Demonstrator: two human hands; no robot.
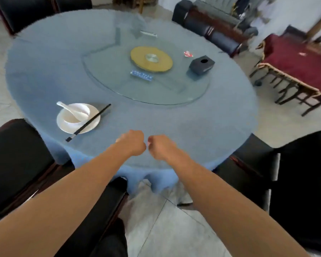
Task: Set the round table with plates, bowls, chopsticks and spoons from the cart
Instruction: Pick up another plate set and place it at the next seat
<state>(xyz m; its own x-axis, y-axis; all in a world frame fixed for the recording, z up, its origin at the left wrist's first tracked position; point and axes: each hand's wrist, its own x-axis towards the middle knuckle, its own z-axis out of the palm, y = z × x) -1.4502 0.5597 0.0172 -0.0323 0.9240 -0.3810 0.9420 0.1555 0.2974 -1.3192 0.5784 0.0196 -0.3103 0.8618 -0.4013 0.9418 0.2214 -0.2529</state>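
Head view shows you one place laid with plate point(62, 125), bowl point(86, 109), spoon point(64, 106) and chopsticks point(90, 120), the rest unset; your left hand point(132, 143) and right hand point(158, 147) are empty fists.

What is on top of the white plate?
A white bowl holding a white spoon; black chopsticks lie across the right rim of the plate. Its centre is hidden beneath the bowl.

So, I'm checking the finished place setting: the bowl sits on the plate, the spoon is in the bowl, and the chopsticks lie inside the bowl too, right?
Not quite. The head view shows the chopsticks lying across the right edge of the plate, beside the bowl, not inside it. The bowl does sit on the plate, with the spoon in it.
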